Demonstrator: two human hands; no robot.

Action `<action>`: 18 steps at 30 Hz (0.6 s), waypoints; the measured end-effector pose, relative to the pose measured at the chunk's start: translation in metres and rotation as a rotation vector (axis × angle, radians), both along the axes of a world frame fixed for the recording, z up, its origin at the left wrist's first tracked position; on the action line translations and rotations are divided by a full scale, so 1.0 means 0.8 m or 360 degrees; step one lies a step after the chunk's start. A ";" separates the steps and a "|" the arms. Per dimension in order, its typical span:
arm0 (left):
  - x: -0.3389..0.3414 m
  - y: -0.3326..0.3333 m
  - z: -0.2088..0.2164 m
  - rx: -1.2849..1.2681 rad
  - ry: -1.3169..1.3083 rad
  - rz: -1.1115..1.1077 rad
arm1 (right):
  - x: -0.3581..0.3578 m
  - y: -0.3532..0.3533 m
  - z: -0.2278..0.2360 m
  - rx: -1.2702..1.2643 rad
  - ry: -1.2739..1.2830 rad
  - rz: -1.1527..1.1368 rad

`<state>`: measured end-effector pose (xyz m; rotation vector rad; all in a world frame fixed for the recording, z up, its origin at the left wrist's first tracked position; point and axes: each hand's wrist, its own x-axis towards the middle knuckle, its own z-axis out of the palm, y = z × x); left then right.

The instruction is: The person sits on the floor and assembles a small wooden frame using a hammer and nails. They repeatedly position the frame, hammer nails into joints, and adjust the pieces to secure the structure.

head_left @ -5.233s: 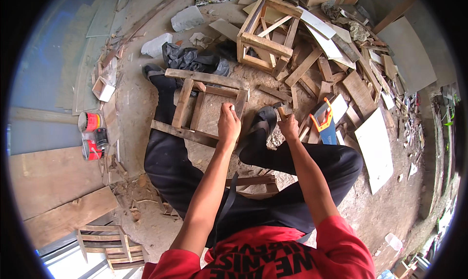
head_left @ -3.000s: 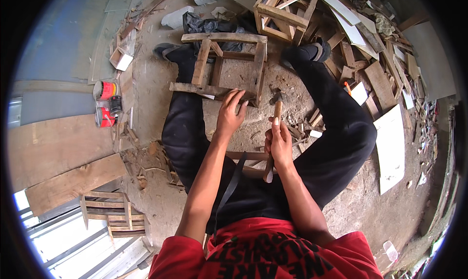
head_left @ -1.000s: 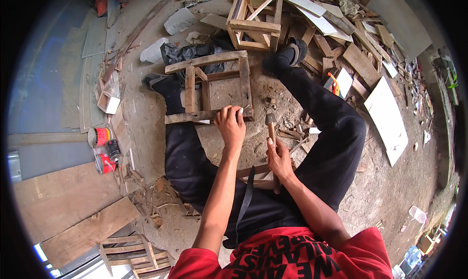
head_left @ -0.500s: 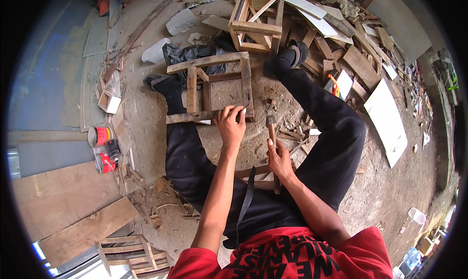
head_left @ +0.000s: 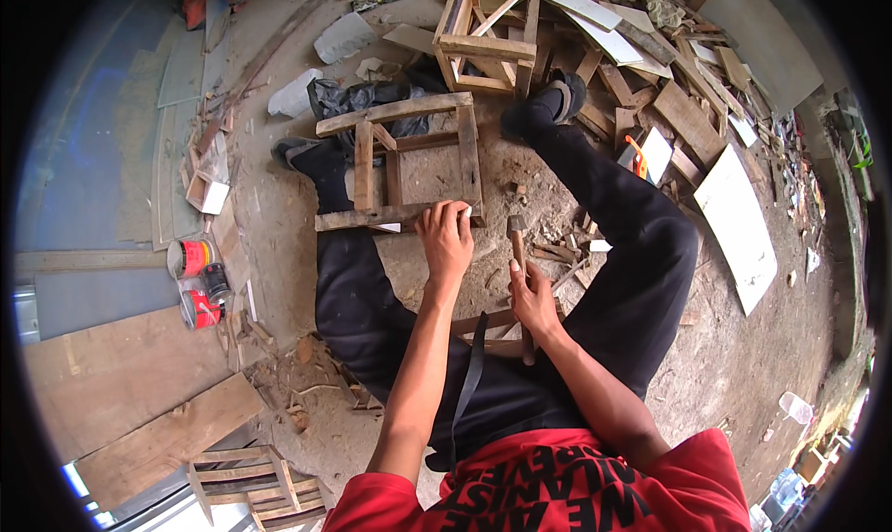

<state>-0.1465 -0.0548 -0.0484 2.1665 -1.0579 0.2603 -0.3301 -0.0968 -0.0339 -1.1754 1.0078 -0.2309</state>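
Note:
A wooden frame (head_left: 397,120) of rough, weathered battens stands between my legs, by my left shin. My left hand (head_left: 446,239) is at its near rail, close to the right corner, with thumb and fingertips pinched together; what they hold, if anything, is too small to tell. My right hand (head_left: 533,300) is wrapped around the wooden handle of a hammer (head_left: 518,239). The hammer points away from me, its metal head up, to the right of the frame and apart from it.
Another wooden frame (head_left: 488,46) stands beyond my right foot, beside a heap of scrap boards (head_left: 688,118). A white panel (head_left: 734,225) lies to the right. Cans (head_left: 190,258) stand at the left near plywood sheets (head_left: 121,360). A slatted wooden piece (head_left: 246,476) lies at lower left.
My left hand has shifted very slightly to the right along the near rail, its fingertips closer to the corner. The hammer stays in my right hand, almost unmoved.

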 end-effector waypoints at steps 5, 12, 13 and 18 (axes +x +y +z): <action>0.007 0.000 -0.006 0.0071 0.0013 0.0002 | -0.001 -0.001 0.000 0.0016 0.0012 0.0016; 0.009 -0.003 -0.009 0.0046 -0.0008 0.0076 | -0.001 -0.001 -0.007 0.0023 0.0024 -0.0004; 0.008 -0.004 -0.010 0.0031 -0.0007 0.0086 | -0.002 -0.001 -0.011 -0.0001 0.0023 -0.0006; 0.009 -0.004 -0.018 0.0050 -0.0010 0.0117 | -0.001 0.000 -0.007 -0.0005 0.0036 0.0002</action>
